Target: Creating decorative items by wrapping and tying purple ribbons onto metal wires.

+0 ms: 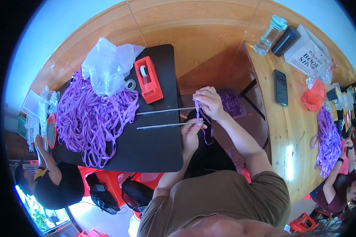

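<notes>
Both my hands are beyond the right edge of the black table, at the ends of two thin metal rods that jut out side by side from its top. A narrow purple ribbon spans the gap between the rod ends, and its loose tail hangs below. My right hand is closed, pinching the ribbon by the far rod. My left hand is closed on the ribbon at the near rod's end; its fingertips partly hide the ribbon there. Whether the ribbon is wound round the rods I cannot tell.
A big heap of purple ribbons covers the left of the black table, under a clear plastic bag. Beside it are a red tape dispenser and a tape roll. A wooden table holds a phone. Other people work at both sides.
</notes>
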`<move>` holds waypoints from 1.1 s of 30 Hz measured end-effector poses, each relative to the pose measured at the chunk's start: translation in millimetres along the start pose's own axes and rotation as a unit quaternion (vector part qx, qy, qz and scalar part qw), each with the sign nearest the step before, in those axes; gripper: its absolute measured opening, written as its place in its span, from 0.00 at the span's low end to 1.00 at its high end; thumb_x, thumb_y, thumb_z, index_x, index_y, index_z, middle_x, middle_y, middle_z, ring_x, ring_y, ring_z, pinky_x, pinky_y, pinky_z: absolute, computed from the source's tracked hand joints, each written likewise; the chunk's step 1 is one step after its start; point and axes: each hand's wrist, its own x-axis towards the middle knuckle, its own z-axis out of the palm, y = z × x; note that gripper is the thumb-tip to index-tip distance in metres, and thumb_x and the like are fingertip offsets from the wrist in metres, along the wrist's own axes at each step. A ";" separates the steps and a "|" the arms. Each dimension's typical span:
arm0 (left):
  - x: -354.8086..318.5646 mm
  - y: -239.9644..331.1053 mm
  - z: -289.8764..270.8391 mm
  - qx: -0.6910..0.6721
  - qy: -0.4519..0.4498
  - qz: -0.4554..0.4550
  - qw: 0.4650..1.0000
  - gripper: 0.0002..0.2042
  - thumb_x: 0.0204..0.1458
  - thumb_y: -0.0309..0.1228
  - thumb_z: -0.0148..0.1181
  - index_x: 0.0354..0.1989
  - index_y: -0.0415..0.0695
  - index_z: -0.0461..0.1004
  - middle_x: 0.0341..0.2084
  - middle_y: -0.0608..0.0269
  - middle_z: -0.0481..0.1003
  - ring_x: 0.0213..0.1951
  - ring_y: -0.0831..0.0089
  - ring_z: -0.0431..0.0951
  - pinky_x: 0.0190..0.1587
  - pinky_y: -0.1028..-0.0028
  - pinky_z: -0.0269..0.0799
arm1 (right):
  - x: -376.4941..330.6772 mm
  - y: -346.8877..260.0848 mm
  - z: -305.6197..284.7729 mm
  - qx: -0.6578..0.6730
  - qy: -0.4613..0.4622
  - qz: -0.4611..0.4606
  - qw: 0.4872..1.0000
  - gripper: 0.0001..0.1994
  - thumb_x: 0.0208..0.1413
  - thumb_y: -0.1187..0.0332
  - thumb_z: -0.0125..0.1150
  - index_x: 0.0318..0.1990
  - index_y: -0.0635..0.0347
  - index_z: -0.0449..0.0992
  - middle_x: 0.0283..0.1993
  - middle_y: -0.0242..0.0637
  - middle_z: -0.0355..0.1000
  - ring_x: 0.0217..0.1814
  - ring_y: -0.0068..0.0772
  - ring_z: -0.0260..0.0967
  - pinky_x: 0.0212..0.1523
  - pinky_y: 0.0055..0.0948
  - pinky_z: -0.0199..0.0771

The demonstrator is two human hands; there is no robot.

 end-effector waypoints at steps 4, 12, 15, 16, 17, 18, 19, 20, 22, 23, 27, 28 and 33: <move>2.8 -7.5 -10.5 0.039 0.039 0.026 0.998 0.09 0.55 0.23 0.53 0.42 0.37 0.74 0.34 0.57 0.76 0.34 0.70 0.76 0.42 0.72 0.71 | 0.1 2.6 22.0 0.038 0.033 0.017 0.999 0.10 0.39 0.79 0.63 0.32 0.59 0.75 0.31 0.36 0.73 0.36 0.39 0.71 0.35 0.33 0.65; 4.3 -1.4 -5.5 0.063 0.097 0.046 0.992 0.08 0.56 0.24 0.53 0.40 0.36 0.75 0.36 0.60 0.75 0.36 0.76 0.73 0.43 0.76 0.68 | -12.6 0.3 49.6 0.066 0.045 0.078 0.994 0.07 0.40 0.80 0.63 0.30 0.62 0.75 0.29 0.38 0.72 0.34 0.40 0.70 0.35 0.32 0.66; -7.7 -1.6 -6.4 0.047 0.097 0.014 0.994 0.07 0.56 0.24 0.53 0.40 0.36 0.76 0.34 0.62 0.75 0.35 0.78 0.73 0.42 0.78 0.67 | -28.1 -7.2 49.5 0.109 -0.005 0.118 0.987 0.08 0.39 0.77 0.62 0.30 0.62 0.74 0.27 0.38 0.69 0.32 0.43 0.67 0.34 0.35 0.64; -13.6 -1.2 -4.0 0.018 0.101 -0.015 0.995 0.07 0.56 0.24 0.54 0.40 0.36 0.76 0.33 0.63 0.75 0.35 0.78 0.72 0.41 0.79 0.67 | -35.0 -9.9 49.7 0.107 -0.005 0.119 0.987 0.08 0.39 0.77 0.62 0.30 0.62 0.74 0.27 0.38 0.69 0.32 0.43 0.67 0.34 0.35 0.64; -20.1 -0.3 -0.8 0.017 0.104 -0.024 0.994 0.07 0.55 0.25 0.55 0.39 0.37 0.76 0.30 0.64 0.75 0.33 0.79 0.72 0.39 0.80 0.65 | -43.2 -13.1 50.3 0.142 -0.020 0.161 0.977 0.07 0.40 0.77 0.62 0.30 0.63 0.75 0.27 0.39 0.69 0.32 0.42 0.66 0.34 0.34 0.65; -28.7 0.6 -0.4 0.026 0.095 -0.054 0.994 0.08 0.56 0.27 0.54 0.39 0.37 0.76 0.30 0.65 0.75 0.33 0.80 0.71 0.39 0.80 0.64 | -48.9 -17.2 49.2 0.175 -0.034 0.201 0.963 0.07 0.41 0.76 0.62 0.31 0.64 0.75 0.27 0.39 0.69 0.32 0.42 0.66 0.34 0.34 0.65; -39.0 2.6 0.4 0.037 0.086 -0.084 0.992 0.09 0.57 0.29 0.54 0.39 0.37 0.76 0.29 0.65 0.74 0.34 0.81 0.70 0.39 0.81 0.63 | -56.9 -25.6 48.5 0.190 -0.020 0.266 0.945 0.06 0.44 0.76 0.62 0.32 0.65 0.76 0.27 0.38 0.69 0.31 0.36 0.67 0.33 0.30 0.66; -47.1 5.0 1.3 0.049 0.086 -0.100 0.990 0.08 0.56 0.28 0.54 0.39 0.37 0.76 0.29 0.66 0.74 0.33 0.81 0.70 0.37 0.81 0.62 | -62.7 -29.5 45.4 0.187 -0.018 0.265 0.946 0.06 0.44 0.76 0.62 0.32 0.65 0.76 0.27 0.38 0.69 0.31 0.36 0.67 0.33 0.30 0.66; -62.8 12.1 1.2 0.054 0.087 -0.117 0.988 0.08 0.55 0.28 0.55 0.38 0.37 0.77 0.29 0.66 0.75 0.32 0.81 0.71 0.35 0.81 0.63 | -67.4 -44.4 37.2 0.251 -0.042 0.306 0.917 0.06 0.47 0.75 0.62 0.34 0.64 0.77 0.27 0.37 0.69 0.30 0.30 0.67 0.30 0.26 0.65; -70.3 15.3 0.7 0.060 0.090 -0.134 0.985 0.07 0.55 0.27 0.56 0.38 0.38 0.77 0.29 0.65 0.76 0.30 0.81 0.72 0.33 0.82 0.63 | -71.1 -48.7 33.2 0.237 -0.079 0.348 0.904 0.05 0.49 0.76 0.61 0.34 0.65 0.77 0.28 0.35 0.71 0.30 0.24 0.68 0.31 0.23 0.66; -94.2 24.2 -6.0 0.060 0.037 -0.110 0.991 0.07 0.54 0.27 0.57 0.38 0.38 0.78 0.29 0.65 0.76 0.30 0.80 0.72 0.33 0.81 0.63 | -72.7 -81.3 21.1 0.330 -0.064 0.431 0.837 0.04 0.46 0.79 0.62 0.30 0.66 0.74 0.30 0.27 0.71 0.33 0.15 0.66 0.34 0.17 0.66; -99.8 25.1 -9.7 0.056 0.018 -0.124 0.991 0.07 0.54 0.28 0.57 0.37 0.38 0.78 0.29 0.65 0.76 0.30 0.80 0.72 0.33 0.81 0.63 | -77.1 -83.0 20.1 0.329 -0.061 0.430 0.839 0.04 0.46 0.79 0.62 0.30 0.66 0.74 0.30 0.27 0.71 0.33 0.15 0.66 0.34 0.17 0.66; -123.3 40.7 -14.5 0.028 -0.015 -0.168 0.985 0.07 0.54 0.28 0.57 0.37 0.39 0.77 0.31 0.60 0.78 0.33 0.76 0.76 0.36 0.78 0.67 | -103.2 -99.0 21.7 0.448 -0.049 0.472 0.758 0.03 0.49 0.79 0.59 0.31 0.61 0.74 0.29 0.28 0.71 0.32 0.16 0.67 0.36 0.18 0.68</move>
